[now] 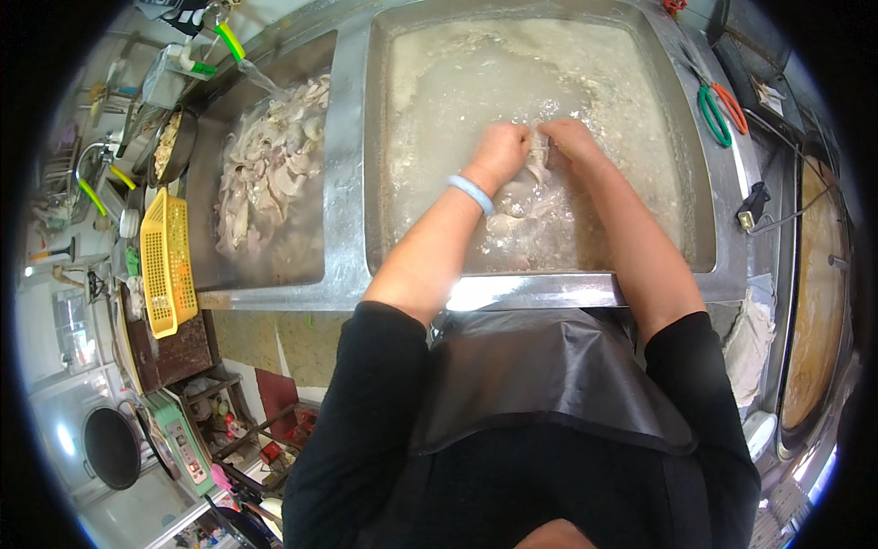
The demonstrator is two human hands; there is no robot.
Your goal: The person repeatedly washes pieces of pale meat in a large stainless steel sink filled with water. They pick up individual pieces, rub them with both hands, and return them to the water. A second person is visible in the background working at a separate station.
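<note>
Over the cloudy water [473, 96] of the right basin, my left hand [503, 151] is curled around a pale, wet strip of animal tissue [538, 163], possibly offal. My right hand [571, 141] pinches the same strip from the other side, its fingertips close to my left fist. The lower end of the strip hangs down to the water. Beneath my hands, more pale pieces [525, 209] show at the splashing surface. The murkiness hides what lies deeper. A light blue bangle [471, 194] circles my left wrist.
Water runs from a green-tipped tap [230, 42] into the left basin, onto a heap of pale pieces [274, 165]. A yellow plastic basket [164, 264] stands left of the steel sink [346, 199]. Scissors with green and orange handles [721, 113] lie on the right rim.
</note>
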